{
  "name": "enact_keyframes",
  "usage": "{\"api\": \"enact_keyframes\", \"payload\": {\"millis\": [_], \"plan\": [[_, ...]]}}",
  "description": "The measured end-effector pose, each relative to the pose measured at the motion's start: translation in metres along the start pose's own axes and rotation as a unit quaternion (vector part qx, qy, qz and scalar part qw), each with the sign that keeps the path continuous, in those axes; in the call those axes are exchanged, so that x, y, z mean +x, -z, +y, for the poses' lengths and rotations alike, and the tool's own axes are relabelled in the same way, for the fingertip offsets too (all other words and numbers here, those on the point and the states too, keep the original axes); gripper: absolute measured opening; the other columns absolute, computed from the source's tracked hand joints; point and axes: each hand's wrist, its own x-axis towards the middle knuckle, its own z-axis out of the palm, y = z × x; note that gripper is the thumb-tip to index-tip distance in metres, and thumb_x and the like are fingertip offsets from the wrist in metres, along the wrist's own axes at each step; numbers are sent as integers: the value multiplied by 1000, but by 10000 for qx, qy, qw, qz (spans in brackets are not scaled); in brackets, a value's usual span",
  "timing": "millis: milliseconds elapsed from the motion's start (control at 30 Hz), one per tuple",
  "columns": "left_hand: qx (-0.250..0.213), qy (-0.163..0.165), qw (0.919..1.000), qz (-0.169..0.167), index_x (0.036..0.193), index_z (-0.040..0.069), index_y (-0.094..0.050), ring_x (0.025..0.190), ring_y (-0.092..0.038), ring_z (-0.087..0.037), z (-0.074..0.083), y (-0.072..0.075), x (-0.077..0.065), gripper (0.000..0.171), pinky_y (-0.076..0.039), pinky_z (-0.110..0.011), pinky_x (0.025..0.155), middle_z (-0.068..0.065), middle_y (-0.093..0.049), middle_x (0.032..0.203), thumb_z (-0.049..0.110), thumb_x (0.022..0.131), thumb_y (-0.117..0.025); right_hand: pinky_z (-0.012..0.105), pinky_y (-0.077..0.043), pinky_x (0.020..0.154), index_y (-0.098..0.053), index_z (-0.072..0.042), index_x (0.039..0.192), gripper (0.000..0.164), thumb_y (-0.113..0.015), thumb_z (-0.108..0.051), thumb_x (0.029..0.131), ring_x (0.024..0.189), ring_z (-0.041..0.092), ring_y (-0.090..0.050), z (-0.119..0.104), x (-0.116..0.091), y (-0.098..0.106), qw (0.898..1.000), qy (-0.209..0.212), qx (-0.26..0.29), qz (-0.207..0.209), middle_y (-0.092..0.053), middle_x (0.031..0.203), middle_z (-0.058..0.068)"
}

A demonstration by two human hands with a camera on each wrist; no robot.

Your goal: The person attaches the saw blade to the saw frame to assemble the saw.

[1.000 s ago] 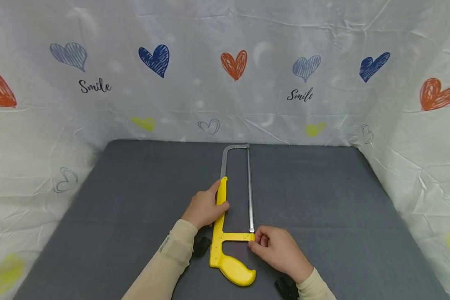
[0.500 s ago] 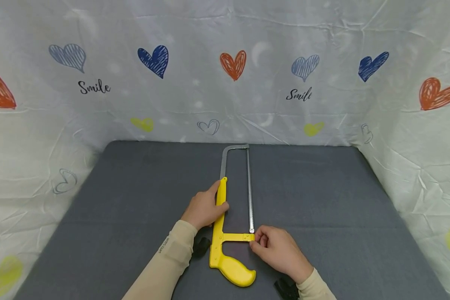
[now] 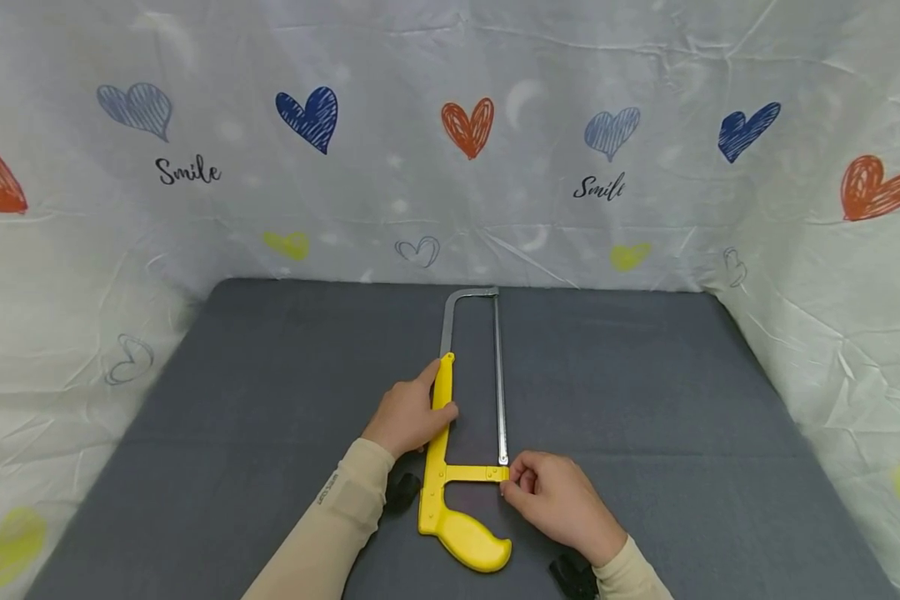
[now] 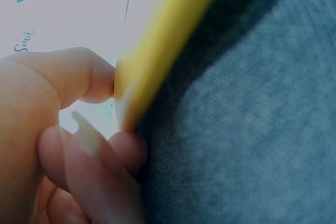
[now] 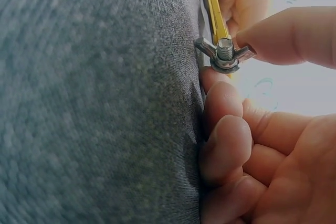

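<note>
A hacksaw [image 3: 474, 542] with a yellow handle and a grey metal bow lies on the dark cloth, its thin blade [image 3: 499, 383] on the right side. My left hand [image 3: 405, 417] grips the yellow upper part of the frame, thumb over its inner edge. At the right end of the yellow crossbar, my right hand [image 3: 562, 500] pinches a metal wing nut [image 5: 224, 59]. The right wrist view shows the nut's two wings around a threaded bolt end, with a finger and thumb at them. The head view hides the nut behind the fingers.
A dark grey cloth [image 3: 682, 400] covers the table. Pale curtains [image 3: 390, 192] printed with hearts and "Smile" hang behind it and at both sides. Black straps or camera mounts [image 3: 572, 577] sit at the wrists, close to the cloth.
The thumb tip of my right hand has shifted very slightly to the right at the crossbar's end. My left hand and the hacksaw stay in place.
</note>
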Motion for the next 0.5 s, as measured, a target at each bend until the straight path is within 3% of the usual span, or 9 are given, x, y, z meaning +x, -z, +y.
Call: {"api": "enact_keyframes", "payload": {"millis": [500], "plan": [[87, -25, 10000, 16, 172, 17, -31, 45, -54, -20, -2, 0, 1, 84, -48, -29, 47, -6, -58, 61, 31, 97, -67, 22, -36, 51, -70, -24, 86, 13, -76, -24, 97, 52, 5, -44, -2, 1, 1, 9999, 6, -25, -97, -54, 66, -11]]}}
